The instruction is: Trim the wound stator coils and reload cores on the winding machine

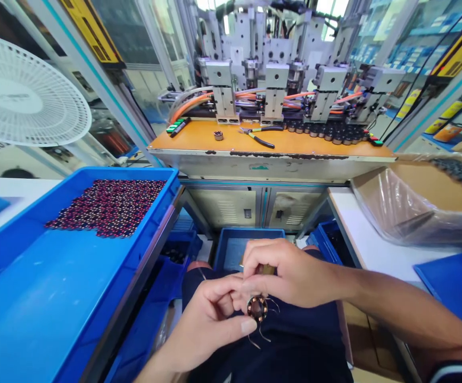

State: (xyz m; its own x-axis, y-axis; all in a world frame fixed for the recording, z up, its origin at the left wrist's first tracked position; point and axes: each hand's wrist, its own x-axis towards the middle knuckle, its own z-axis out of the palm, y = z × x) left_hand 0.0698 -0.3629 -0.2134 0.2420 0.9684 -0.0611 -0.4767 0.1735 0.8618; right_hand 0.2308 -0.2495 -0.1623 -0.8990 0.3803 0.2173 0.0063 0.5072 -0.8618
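My left hand (215, 319) is closed on a small motor stator (257, 308), a dark ring with copper windings, gripped between thumb and fingers above my lap. Several thin wire ends stick out from its lower and right sides. My right hand (281, 268) is closed right above it, its fingertips meeting those of my left hand. A yellowish, brass-coloured piece (267, 270) shows beneath its curled fingers; what it is cannot be made out.
At left, a blue tray (75, 298) holds many red-and-black wound parts (111, 207). The orange bench (199, 141) ahead bears pliers (260, 137), a single stator (218, 135) and rows of dark parts (330, 132) under a machine. A plastic-lined carton (406, 213) stands right, a fan (27, 96) left.
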